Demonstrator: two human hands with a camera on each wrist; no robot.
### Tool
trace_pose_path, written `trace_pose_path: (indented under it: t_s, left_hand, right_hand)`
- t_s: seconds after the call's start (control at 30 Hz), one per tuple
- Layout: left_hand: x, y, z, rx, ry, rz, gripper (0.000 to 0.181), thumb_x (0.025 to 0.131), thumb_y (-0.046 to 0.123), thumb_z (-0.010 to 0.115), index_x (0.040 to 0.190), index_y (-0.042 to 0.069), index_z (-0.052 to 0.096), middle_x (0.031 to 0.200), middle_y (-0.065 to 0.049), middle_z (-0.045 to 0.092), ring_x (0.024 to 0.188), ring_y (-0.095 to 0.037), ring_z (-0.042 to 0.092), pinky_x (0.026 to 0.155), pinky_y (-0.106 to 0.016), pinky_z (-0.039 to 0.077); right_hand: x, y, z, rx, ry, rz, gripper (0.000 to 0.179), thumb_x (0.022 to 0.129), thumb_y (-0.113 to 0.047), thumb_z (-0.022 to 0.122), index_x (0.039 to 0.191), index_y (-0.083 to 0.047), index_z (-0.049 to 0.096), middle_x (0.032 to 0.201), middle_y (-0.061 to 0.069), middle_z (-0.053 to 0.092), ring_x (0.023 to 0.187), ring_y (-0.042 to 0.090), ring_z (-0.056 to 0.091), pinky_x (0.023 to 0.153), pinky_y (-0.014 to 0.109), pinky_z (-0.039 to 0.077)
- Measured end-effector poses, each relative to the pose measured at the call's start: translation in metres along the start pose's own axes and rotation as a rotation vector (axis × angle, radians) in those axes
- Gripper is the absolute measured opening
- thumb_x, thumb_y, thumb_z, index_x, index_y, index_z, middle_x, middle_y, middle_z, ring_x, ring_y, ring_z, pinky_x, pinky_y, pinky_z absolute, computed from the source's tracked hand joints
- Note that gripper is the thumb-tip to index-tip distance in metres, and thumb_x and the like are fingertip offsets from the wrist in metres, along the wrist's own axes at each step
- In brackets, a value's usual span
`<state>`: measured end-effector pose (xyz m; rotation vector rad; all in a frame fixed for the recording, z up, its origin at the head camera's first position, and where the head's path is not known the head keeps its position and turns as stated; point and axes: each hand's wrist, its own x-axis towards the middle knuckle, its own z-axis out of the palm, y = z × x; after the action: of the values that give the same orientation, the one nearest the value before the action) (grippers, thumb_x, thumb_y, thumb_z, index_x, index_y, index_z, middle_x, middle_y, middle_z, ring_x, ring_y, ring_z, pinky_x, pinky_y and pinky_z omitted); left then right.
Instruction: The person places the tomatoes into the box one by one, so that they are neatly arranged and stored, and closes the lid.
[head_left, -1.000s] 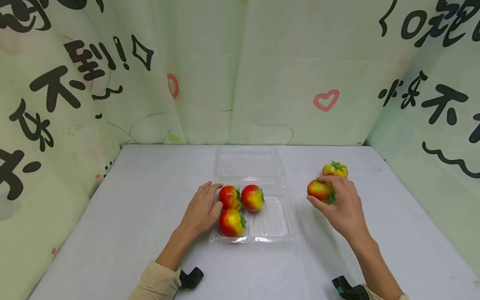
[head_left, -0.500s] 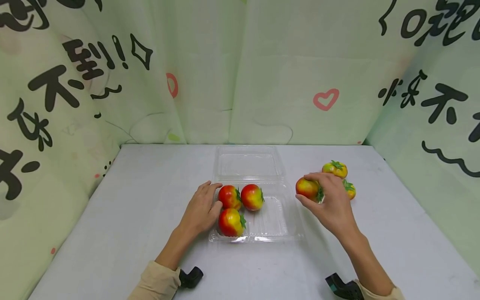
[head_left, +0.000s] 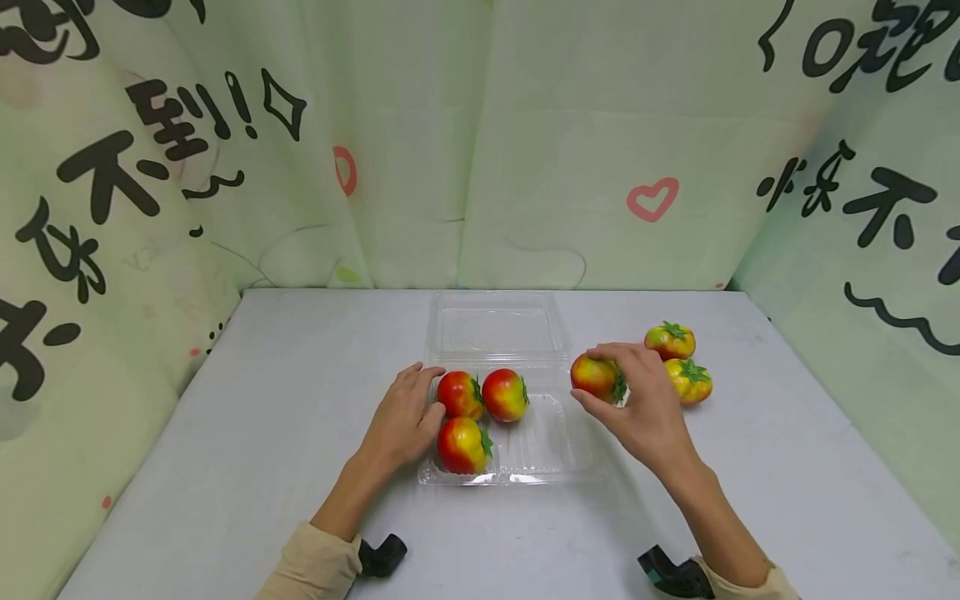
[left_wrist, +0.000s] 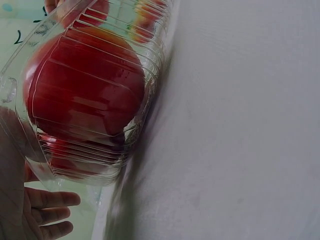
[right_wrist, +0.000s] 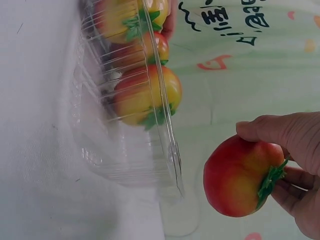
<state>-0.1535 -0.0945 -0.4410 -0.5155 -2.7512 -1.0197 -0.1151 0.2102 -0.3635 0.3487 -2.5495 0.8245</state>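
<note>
One tomato [head_left: 595, 377] is hanging by the clear box's [head_left: 551, 433] right edge, right grip [head_left: 647, 406] pinching its sides. Left grip [head_left: 403, 422] is lying loose at the left edge. Probably light, stiff, slick; bare sides are likely offering best hold.

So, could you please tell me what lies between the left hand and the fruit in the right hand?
In the head view, three fruits in the clear container lie between the left hand and the held fruit.

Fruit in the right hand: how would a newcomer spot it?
On the white table, find the open clear container. By its right side, the right hand holds the fruit. Unlike three fruits inside and two yellower fruits farther right, it is lifted.
</note>
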Motion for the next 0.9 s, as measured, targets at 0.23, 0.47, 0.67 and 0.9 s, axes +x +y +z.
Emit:
trace_pose_path:
  t_s: [0.23,0.47,0.67,0.9]
  left_hand:
    - [0.000,0.000,0.000,0.003,-0.001,-0.007,0.052,0.089,0.019,0.053,0.139,0.003,0.057,0.143,-0.015,0.059,0.144,-0.035,0.042,0.117,-0.057,0.035]
    - [0.000,0.000,0.001,0.000,0.005,-0.002,0.052,0.089,0.019,0.053,0.138,0.002,0.057,0.142,-0.015,0.060,0.144,-0.035,0.043,0.117,-0.057,0.035]
    - [0.001,-0.001,0.001,0.001,0.008,0.006,0.052,0.089,0.019,0.052,0.138,0.002,0.058,0.142,-0.016,0.060,0.143,-0.036,0.043,0.118,-0.057,0.035]
    - [0.000,-0.001,0.001,-0.002,0.012,0.005,0.051,0.090,0.019,0.052,0.138,0.003,0.058,0.142,-0.015,0.060,0.143,-0.035,0.043,0.117,-0.057,0.036]
  right_hand:
    - [0.000,-0.007,0.007,0.033,-0.015,-0.030,0.051,0.075,-0.005,0.089,0.121,-0.005,0.066,0.123,0.015,0.064,0.118,0.034,0.054,0.097,0.058,0.051]
    - [-0.001,-0.014,0.013,0.047,-0.059,-0.015,0.053,0.075,-0.007,0.089,0.123,-0.007,0.066,0.125,0.014,0.063,0.120,0.032,0.053,0.090,0.054,0.058]
    - [-0.002,-0.020,0.019,0.055,-0.082,-0.016,0.052,0.076,-0.007,0.088,0.123,-0.008,0.066,0.126,0.013,0.062,0.122,0.032,0.051,0.088,0.052,0.060]
    - [-0.005,-0.027,0.024,0.070,-0.100,-0.018,0.052,0.076,-0.008,0.089,0.123,-0.009,0.066,0.126,0.012,0.062,0.122,0.030,0.052,0.091,0.050,0.059]
